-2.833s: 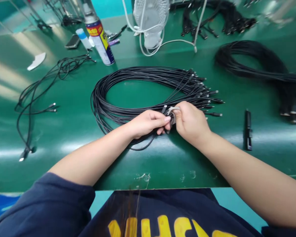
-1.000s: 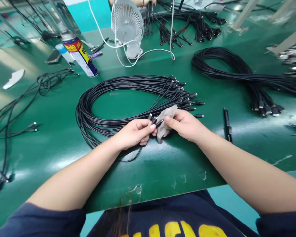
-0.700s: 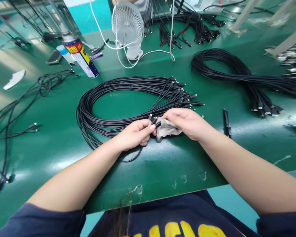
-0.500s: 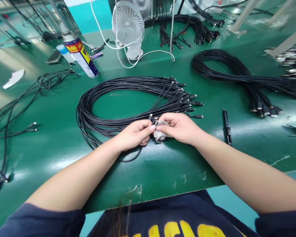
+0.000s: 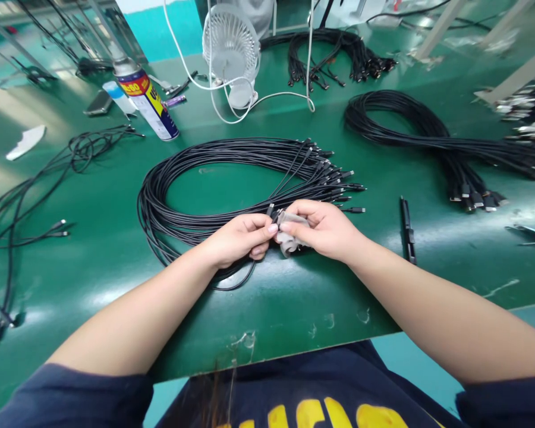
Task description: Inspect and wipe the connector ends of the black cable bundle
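My left hand [image 5: 245, 239] pinches a black cable [image 5: 245, 279] close to its connector [image 5: 270, 209], which sticks up between the fingers. Against it, my right hand [image 5: 318, 229] is closed on a crumpled grey cloth [image 5: 289, 241]. The two hands meet at the cable end, so part of the connector is hidden. Just behind them lies a big coil of black cables [image 5: 160, 196], with its many connector ends [image 5: 334, 178] pointing right.
A pen [image 5: 408, 229] and tweezers [image 5: 532, 233] lie to the right. Another cable bundle [image 5: 401, 119] is farther back. At the back left stand a spray can [image 5: 149, 107] and a white fan [image 5: 230, 47]. Loose cables [image 5: 15, 220] spread over the left side.
Both hands stay together at the cable end. The right hand and cloth have shifted very slightly; the cloth's folds look a little different. The coil has stayed put.
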A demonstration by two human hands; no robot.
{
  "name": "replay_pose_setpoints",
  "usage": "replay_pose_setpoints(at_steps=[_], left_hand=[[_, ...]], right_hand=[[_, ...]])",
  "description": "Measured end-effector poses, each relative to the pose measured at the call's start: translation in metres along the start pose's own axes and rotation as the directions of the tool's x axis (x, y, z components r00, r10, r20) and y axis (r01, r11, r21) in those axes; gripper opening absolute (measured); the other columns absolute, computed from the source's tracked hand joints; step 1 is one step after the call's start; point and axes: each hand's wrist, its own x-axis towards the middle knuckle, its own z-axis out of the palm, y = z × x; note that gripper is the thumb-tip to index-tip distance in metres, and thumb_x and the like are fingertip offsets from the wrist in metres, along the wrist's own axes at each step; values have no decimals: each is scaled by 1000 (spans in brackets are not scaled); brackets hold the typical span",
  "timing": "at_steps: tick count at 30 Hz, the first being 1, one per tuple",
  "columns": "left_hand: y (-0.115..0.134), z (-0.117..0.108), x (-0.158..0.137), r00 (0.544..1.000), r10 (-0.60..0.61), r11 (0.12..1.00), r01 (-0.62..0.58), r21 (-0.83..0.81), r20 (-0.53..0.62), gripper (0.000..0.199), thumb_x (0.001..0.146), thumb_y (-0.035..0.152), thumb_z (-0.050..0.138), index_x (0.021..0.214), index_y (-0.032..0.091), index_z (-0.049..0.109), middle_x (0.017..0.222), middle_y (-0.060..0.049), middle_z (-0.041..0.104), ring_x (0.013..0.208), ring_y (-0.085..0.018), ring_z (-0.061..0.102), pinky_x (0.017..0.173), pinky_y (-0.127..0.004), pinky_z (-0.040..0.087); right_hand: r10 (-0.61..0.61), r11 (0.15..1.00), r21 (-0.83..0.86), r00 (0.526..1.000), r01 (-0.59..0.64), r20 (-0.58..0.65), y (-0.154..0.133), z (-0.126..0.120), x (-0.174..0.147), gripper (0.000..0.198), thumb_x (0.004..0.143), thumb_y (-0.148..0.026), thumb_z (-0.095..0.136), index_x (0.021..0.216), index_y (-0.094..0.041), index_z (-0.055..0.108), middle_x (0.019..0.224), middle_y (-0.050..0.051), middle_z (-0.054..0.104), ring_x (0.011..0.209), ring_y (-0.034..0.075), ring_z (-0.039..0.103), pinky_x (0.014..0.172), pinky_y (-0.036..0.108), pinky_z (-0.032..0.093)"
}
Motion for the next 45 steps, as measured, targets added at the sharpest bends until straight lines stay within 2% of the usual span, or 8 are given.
replay_pose_setpoints(at_steps=[4, 11, 15, 22, 27, 32, 38, 45], left_hand=[[0, -2, 0, 1000, -14, 1000, 14, 1, 3, 42, 72, 50, 76, 69, 14, 54, 44, 8, 42, 40, -4, 36, 43, -18, 32], [-1, -3, 1, 1000, -17, 1000, 17, 17, -1, 42, 72, 48, 77, 67, 14, 53, 44, 8, 43, 40, -4, 37, 43, -19, 33], [0, -3, 0, 1000, -14, 1000, 14, -4, -6, 42, 72, 48, 77, 67, 14, 54, 43, 8, 43, 39, -4, 37, 42, -19, 33], [2, -3, 1, 999, -36, 999, 36, -7, -5, 43, 67, 45, 82, 62, 12, 56, 45, 6, 43, 40, -3, 37, 41, -17, 31], [2, -3, 2, 999, -46, 997, 45, -63, -20, 43, 67, 44, 82, 62, 13, 53, 44, 9, 37, 39, -2, 30, 40, -17, 27], [3, -2, 2, 999, -50, 996, 48, -80, -22, 44, 66, 42, 83, 61, 13, 51, 45, 10, 34, 39, -1, 28, 39, -16, 24], [3, -1, 2, 998, -54, 997, 52, -54, -37, 42, 65, 39, 85, 60, 13, 52, 45, 9, 36, 39, -1, 29, 39, -16, 24], [2, -2, 2, 999, -28, 997, 24, -69, -45, 39, 65, 41, 84, 68, 10, 61, 46, 8, 38, 40, -2, 30, 41, -18, 25]], right_hand=[[83, 985, 145, 995, -90, 56, 1, 1, 0, 33, 70, -36, 78, 70, -19, 50, 59, -3, 57, 50, 10, 54, 47, 22, 42], [-116, 980, -160, 993, 118, 21, 1, -1, 2, 14, 84, -28, 59, 76, -17, 61, 66, 1, 61, 60, 11, 53, 58, 25, 42], [-141, 975, -170, 990, 142, 20, 2, 0, 2, 11, 86, -24, 56, 78, -17, 59, 68, 0, 60, 63, 11, 53, 60, 24, 42], [-57, 997, -54, 994, 62, 89, 0, 5, -2, 25, 77, -25, 68, 65, -20, 47, 57, -4, 57, 49, 9, 50, 49, 22, 38], [-76, 990, -112, 995, 83, 62, -4, 1, 0, 9, 82, -23, 60, 75, -18, 58, 63, -1, 63, 55, 10, 56, 54, 23, 42], [-61, 993, -102, 998, 64, 30, -3, -3, 2, 12, 83, -26, 60, 75, -16, 62, 63, 0, 63, 56, 10, 56, 53, 23, 42], [128, 974, 194, 991, -118, -41, 0, -2, 1, 46, 60, -39, 86, 63, -20, 44, 51, -5, 57, 43, 10, 55, 38, 20, 39], [124, 976, 182, 992, -119, -14, 0, -6, 1, 43, 74, -54, 73, 68, -18, 49, 51, -3, 59, 37, 7, 47, 35, 18, 34]])
